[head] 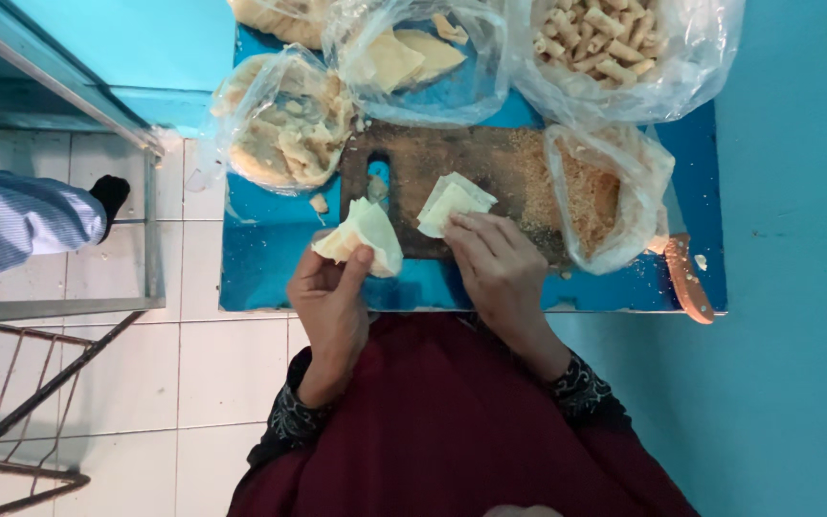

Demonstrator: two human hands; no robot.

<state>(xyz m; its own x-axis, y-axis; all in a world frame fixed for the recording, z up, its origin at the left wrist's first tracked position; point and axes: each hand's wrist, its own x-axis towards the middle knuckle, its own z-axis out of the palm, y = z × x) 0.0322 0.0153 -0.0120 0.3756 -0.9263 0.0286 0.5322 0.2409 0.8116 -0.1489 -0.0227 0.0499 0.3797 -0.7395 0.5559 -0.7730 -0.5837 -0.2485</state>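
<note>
My left hand holds a folded stack of thin pale dough sheets over the near edge of a dark wooden cutting board. My right hand rests on the board, fingertips pressing the near corner of another small pile of pale wrappers. Both hands come out of dark maroon sleeves with patterned cuffs.
The board lies on a small blue table. Clear plastic bags hold crumbs, rolled snacks, flat sheets and pale dough. A knife with a brown handle lies at right. Another person's striped sleeve and a metal rack are at left.
</note>
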